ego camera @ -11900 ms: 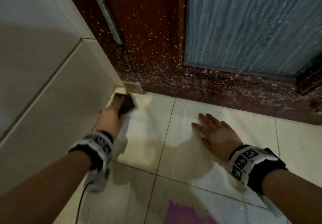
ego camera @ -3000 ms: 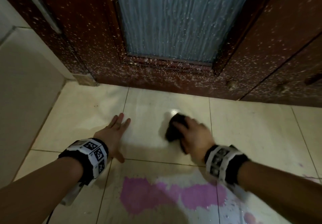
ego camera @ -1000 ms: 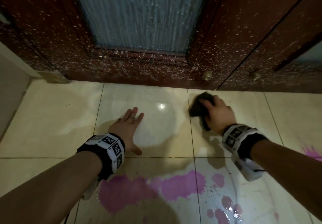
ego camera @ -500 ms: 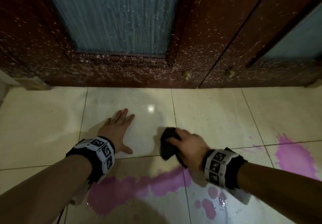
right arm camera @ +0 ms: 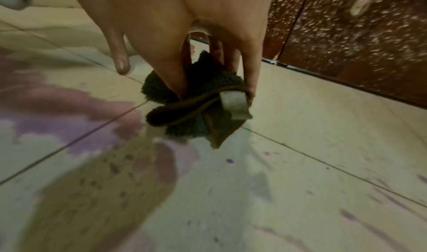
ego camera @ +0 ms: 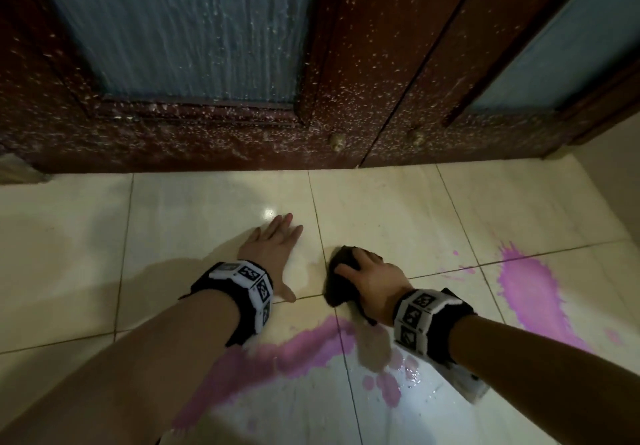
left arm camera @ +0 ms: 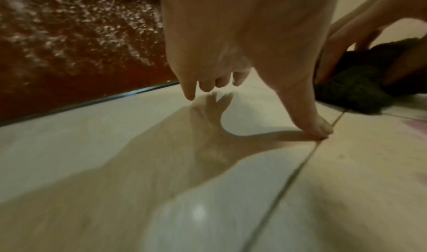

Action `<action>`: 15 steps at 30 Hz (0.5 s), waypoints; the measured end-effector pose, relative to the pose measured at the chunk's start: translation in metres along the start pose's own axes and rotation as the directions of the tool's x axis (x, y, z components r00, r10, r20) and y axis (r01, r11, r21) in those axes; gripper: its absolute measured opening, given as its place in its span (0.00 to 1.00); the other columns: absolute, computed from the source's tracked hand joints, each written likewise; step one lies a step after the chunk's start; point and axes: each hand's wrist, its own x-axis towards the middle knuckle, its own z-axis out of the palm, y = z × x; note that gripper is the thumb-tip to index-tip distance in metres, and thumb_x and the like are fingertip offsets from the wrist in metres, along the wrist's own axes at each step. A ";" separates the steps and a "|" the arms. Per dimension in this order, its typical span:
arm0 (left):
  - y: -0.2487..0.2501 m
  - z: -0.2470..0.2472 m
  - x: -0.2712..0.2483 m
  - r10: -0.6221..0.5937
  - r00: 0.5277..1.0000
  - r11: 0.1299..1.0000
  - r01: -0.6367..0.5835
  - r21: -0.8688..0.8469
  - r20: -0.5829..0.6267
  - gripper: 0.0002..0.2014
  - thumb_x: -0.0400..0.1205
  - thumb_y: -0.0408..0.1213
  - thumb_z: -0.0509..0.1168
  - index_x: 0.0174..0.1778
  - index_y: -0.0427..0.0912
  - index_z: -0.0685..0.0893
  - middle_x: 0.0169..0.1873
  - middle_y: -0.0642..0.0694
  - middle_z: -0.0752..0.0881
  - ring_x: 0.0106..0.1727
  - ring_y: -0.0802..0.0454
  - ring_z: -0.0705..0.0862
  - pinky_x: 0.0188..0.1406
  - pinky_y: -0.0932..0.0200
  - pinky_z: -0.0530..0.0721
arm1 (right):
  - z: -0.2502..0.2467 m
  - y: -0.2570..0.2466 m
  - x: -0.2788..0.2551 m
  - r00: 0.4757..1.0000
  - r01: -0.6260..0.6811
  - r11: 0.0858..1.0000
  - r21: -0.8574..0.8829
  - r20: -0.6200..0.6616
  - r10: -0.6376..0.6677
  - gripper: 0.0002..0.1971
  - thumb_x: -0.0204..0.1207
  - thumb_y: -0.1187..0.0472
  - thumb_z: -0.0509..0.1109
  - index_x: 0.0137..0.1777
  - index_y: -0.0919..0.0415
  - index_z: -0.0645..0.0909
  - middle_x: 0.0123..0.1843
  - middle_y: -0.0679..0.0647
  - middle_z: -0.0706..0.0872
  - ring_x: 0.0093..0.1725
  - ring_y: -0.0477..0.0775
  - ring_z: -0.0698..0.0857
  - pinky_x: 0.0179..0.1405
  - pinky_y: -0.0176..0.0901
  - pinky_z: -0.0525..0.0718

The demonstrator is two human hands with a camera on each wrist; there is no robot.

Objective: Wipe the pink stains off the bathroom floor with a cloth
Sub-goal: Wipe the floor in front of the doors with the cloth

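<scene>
Clutching the dark cloth (ego camera: 341, 280) in your right hand (ego camera: 375, 283), you sit just beyond the long pink stain (ego camera: 277, 358), which runs crosswise nearer you; your left hand (ego camera: 273, 254) rests flat on the floor (ego camera: 398, 209).

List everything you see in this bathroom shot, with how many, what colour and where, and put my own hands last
cloth: one, dark, bunched on the floor under the right hand, just beyond the nearest stain
pink stains: three areas; a long streak under the forearms, small drops beside it, a big splash to the right
floor tiles: cream, glossy, wet near the streak
door panels: two, dark red-brown, white-speckled, with bluish frosted glass, along the far edge
knobs: two, brassy, low on the door
wristbands: two, black and white, one per wrist
left hand: flat on the floor, fingers straight
right hand: grips the cloth
</scene>
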 end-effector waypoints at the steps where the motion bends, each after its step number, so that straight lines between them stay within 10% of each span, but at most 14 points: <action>1: 0.004 -0.006 0.004 0.018 1.000 0.998 -0.019 0.054 0.024 0.62 0.69 0.59 0.74 0.82 0.45 0.34 0.80 0.44 0.30 0.82 0.47 0.33 0.80 0.48 0.42 | -0.004 0.000 -0.003 1.000 -0.019 1.000 -0.005 0.000 0.019 0.33 0.76 0.57 0.67 0.79 0.49 0.59 0.76 0.58 0.62 0.71 0.62 0.68 0.62 0.51 0.77; 8: 0.010 -0.059 -0.001 0.107 0.993 0.935 -0.114 0.335 0.040 0.31 0.85 0.35 0.57 0.83 0.40 0.52 0.83 0.41 0.49 0.79 0.45 0.65 0.73 0.50 0.72 | -0.053 0.043 -0.061 0.925 -0.368 0.929 0.042 -0.084 0.371 0.29 0.77 0.62 0.65 0.77 0.45 0.64 0.67 0.56 0.68 0.64 0.62 0.73 0.50 0.46 0.77; 15: 0.001 -0.046 -0.005 0.042 0.991 0.936 -0.084 0.342 0.128 0.36 0.85 0.36 0.59 0.83 0.37 0.44 0.83 0.41 0.41 0.83 0.44 0.52 0.79 0.49 0.61 | -0.049 0.073 -0.059 0.899 -0.426 0.905 -0.011 -0.112 0.422 0.26 0.76 0.62 0.66 0.74 0.46 0.68 0.64 0.54 0.71 0.63 0.59 0.74 0.44 0.44 0.75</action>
